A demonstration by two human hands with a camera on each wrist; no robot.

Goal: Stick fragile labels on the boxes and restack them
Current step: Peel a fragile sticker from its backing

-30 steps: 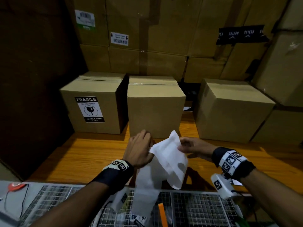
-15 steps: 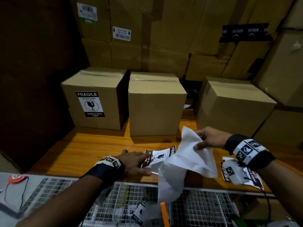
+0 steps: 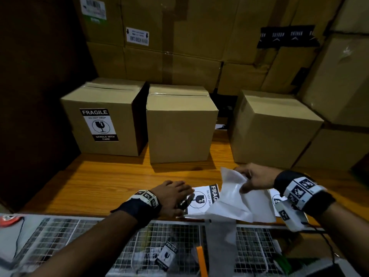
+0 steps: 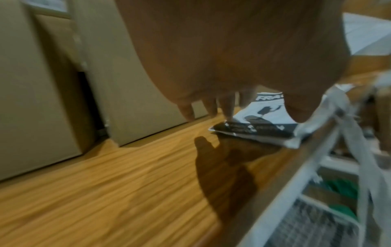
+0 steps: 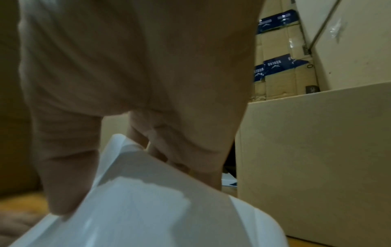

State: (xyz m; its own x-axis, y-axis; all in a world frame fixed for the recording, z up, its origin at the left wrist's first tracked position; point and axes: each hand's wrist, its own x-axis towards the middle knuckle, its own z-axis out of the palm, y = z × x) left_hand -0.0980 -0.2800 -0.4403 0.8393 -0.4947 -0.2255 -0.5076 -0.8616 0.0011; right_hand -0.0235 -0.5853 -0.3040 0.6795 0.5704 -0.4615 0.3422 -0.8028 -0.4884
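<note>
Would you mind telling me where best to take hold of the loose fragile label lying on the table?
Probably its near-left corner, from the left: the label lies flat, the left hand already rests there, and the backing paper covers its right side.

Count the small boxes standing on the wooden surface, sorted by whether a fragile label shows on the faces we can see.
With a fragile label: 1, the left box
Without a visible label: 2, the middle box and the right box
Total: 3
</note>
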